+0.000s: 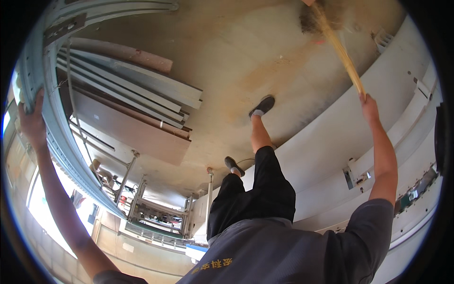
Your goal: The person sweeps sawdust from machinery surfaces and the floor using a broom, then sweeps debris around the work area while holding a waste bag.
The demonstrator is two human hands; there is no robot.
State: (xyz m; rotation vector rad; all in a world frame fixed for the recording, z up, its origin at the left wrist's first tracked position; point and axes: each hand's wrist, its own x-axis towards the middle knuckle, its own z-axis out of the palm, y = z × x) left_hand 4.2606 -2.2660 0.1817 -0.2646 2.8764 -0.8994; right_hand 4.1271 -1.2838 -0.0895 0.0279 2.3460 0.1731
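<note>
My right hand [369, 108] grips the end of a long yellow broom handle [341, 49] at the right. The handle slants up and away to a dark, shaggy broom head [311, 21] at the top, on the floor. At the far left, my left hand [33, 124] is closed on the edge of a grey-blue metal rail [34, 71]; part of its fingers is hidden behind the rail. Between the arms show my legs, with dark shoes [262, 105] on the floor.
Long metal bars and flat panels [127, 116] lie stacked at the left, below the rail. A pale machine side [321, 128] runs along the right. A frame on posts [158, 213] stands at the lower left. Brown stains mark the floor [222, 57].
</note>
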